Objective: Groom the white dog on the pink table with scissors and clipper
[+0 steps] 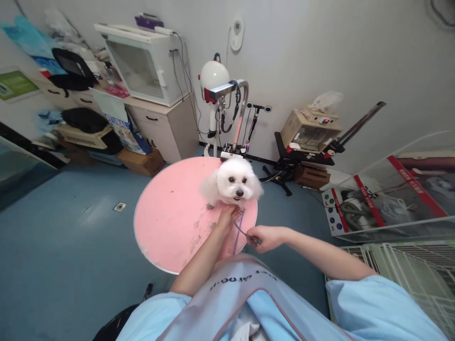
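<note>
A fluffy white dog [237,184] is on a round pink grooming table [159,213], facing me, with its mouth slightly open. My left hand [229,218] is closed at the front of its body, around what looks like a front paw; fur and fingers mostly hide the hold. In my right hand [265,237] is a pair of curved scissors [241,230], gripped by the handles. Their blades point up and left, close to my left fingers. A thin purple strip [238,232] runs down beside the scissors; I cannot tell what it is.
Behind the table stands a metal grooming arm [229,89] and a white dryer [214,75]. A cabinet [156,128] carries a glass-fronted box [142,66] at left. Clear-walled pens [373,203] and a wire cage [408,274] are at right. Dark clippings lie on the tabletop.
</note>
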The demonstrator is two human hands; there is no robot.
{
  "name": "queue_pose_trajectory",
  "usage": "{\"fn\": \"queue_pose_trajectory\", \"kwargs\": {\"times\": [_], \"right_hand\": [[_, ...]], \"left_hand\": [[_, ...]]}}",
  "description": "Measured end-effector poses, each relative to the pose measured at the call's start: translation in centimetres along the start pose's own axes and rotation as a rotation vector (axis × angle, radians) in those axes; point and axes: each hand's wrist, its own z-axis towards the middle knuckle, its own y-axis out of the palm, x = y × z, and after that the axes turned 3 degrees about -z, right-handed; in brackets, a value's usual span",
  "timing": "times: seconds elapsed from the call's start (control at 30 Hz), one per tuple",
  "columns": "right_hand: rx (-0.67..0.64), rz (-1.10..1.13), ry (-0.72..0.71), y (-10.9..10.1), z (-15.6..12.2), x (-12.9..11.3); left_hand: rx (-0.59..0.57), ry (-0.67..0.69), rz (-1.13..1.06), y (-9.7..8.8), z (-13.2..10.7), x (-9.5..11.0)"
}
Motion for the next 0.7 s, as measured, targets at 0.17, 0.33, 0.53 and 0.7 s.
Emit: {"fn": "queue_pose_trajectory", "kwargs": {"times": [0.17, 0.33, 0.53, 0.7], "right_hand": [[0.483, 0.358, 0.217, 8.2, -0.2, 4.7], [0.782, 0.672, 0.281, 11.8, 2.3, 6.5], [0.891, 1.005, 0.202, 10.2, 3.5, 3.5], [1.038, 0.177, 0.314, 6.9, 0.9, -0.2]], "left_hand": [[-0.024, 0.379, 0.310, 0.2, -2.0, 1.5], [0.064, 0.519, 0.489, 4.1, -3.8, 3.5], [0.126, 0.868, 0.866, 4.5, -5.7, 3.7], [0.175, 1.009, 1.063, 3.3, -6.4, 3.5]]}}
